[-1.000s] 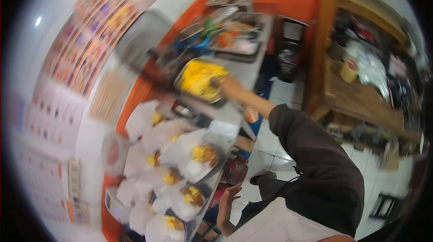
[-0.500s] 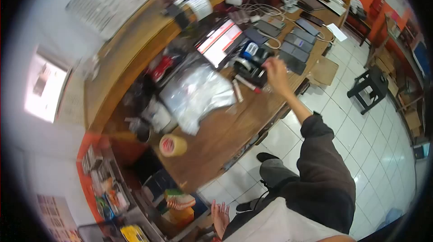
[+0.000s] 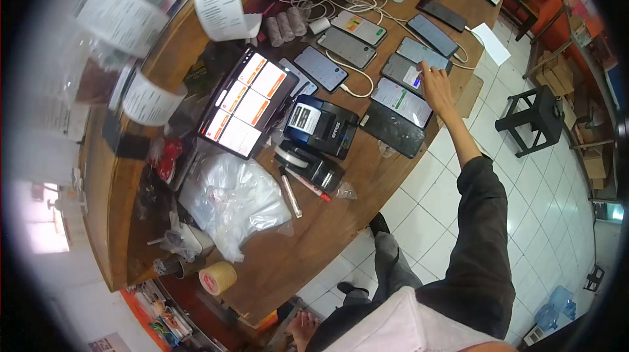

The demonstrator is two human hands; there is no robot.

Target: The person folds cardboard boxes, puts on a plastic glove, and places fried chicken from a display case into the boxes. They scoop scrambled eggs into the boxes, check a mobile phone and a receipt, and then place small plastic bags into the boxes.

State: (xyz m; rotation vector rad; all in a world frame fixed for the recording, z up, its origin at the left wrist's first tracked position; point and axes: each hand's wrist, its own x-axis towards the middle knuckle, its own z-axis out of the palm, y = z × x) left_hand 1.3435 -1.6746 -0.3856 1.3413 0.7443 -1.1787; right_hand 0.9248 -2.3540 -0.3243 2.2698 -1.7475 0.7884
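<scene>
My right hand (image 3: 437,90) reaches over a row of phones, its fingers apart and bent down, fingertips right at the lit screen of a grey phone (image 3: 398,71). It grips nothing. Just below that lies a phone with a white and green screen (image 3: 395,97), and beside it a dark phone (image 3: 392,130) lying flat. On the far side of the hand is another phone (image 3: 419,52) with a pale screen. Down at the bottom edge hangs my left hand (image 3: 304,327), empty, fingers loosely bent, below the table's near corner.
A tablet (image 3: 247,104) with orange and white panels stands beside a label printer (image 3: 321,124) and a black tape dispenser (image 3: 308,167). Clear plastic bags (image 3: 232,201), a marker (image 3: 291,193) and a tape roll (image 3: 217,278) lie closer. White cables (image 3: 354,3) tangle at the back. A black stool (image 3: 534,119) stands right.
My right hand has moved from beside the printer to the phones, and its fingers now reach a screen. My left hand has lowered slightly. The view has shifted closer to the table.
</scene>
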